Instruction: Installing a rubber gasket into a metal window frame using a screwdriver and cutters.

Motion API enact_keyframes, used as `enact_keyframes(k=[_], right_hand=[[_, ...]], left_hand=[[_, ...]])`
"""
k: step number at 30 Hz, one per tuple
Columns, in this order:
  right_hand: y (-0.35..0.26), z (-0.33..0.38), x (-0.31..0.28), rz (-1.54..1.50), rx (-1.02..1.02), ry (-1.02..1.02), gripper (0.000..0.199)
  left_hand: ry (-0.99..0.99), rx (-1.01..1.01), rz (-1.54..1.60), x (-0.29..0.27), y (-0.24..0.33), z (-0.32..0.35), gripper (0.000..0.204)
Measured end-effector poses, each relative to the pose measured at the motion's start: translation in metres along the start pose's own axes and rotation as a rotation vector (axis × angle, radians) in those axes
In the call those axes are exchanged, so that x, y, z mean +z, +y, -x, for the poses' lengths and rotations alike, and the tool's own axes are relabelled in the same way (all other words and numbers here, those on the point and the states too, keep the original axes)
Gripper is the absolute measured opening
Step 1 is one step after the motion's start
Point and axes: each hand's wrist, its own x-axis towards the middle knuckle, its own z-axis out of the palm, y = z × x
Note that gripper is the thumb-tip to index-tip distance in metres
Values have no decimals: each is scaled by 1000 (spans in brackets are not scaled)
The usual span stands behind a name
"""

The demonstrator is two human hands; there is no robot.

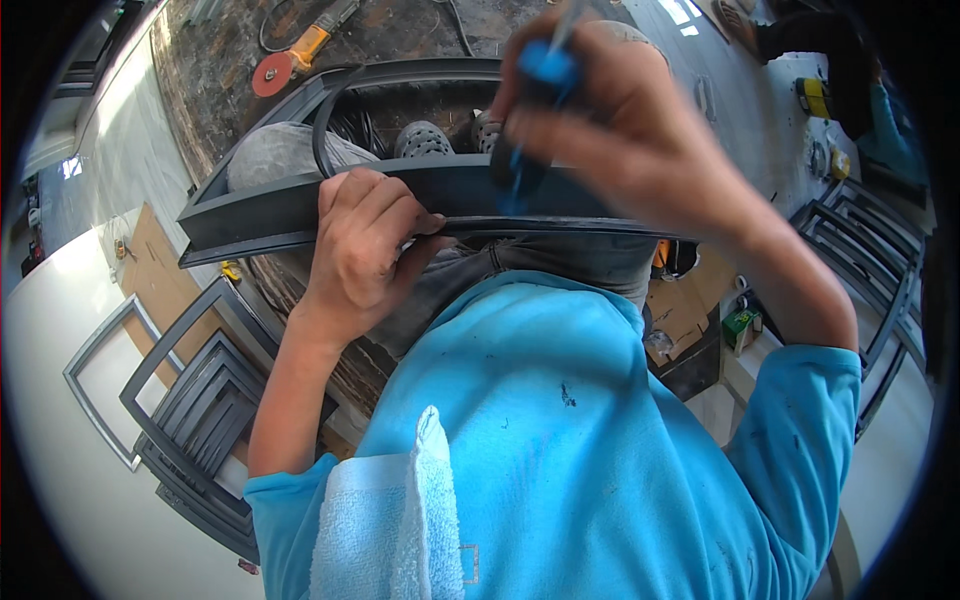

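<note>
A dark grey metal frame (255, 213) rests across my lap. Along its near edge runs a thin black rubber seal strip (540, 226), and a black loop (322, 130) curves up behind the frame's left part. My left hand (362, 235) is closed at the near edge, thumb and fingertips pinching the strip. Above the right half of the frame, my right hand (640, 120) is wrapped round a screwdriver (551, 68) with a blue and black handle. Its shaft points up and away from the frame. Motion blurs this hand and the tool.
An angle grinder (300, 50) with a red disc lies on the dark worktop (390, 30) ahead. Grey frames (205, 390) lean in a stack at left, and more frames (870, 250) stand at right. Another person's blue sleeve (890, 135) shows at far right.
</note>
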Motion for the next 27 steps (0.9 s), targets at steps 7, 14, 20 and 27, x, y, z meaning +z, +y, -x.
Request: enact_keyframes(k=[7, 14, 20, 27], right_hand=[[-22, 5, -4, 282, 34, -131, 22], [-13, 19, -37, -212, 18, 73, 31], [-15, 28, -42, 222, -9, -53, 26], [-2, 22, -15, -85, -7, 249, 14]], left_hand=[[-4, -13, 9, 5, 5, -1, 22], [14, -26, 34, 14, 21, -12, 22], [-5, -26, 71, 31, 36, -20, 20], [-31, -39, 100, 27, 32, -23, 15]])
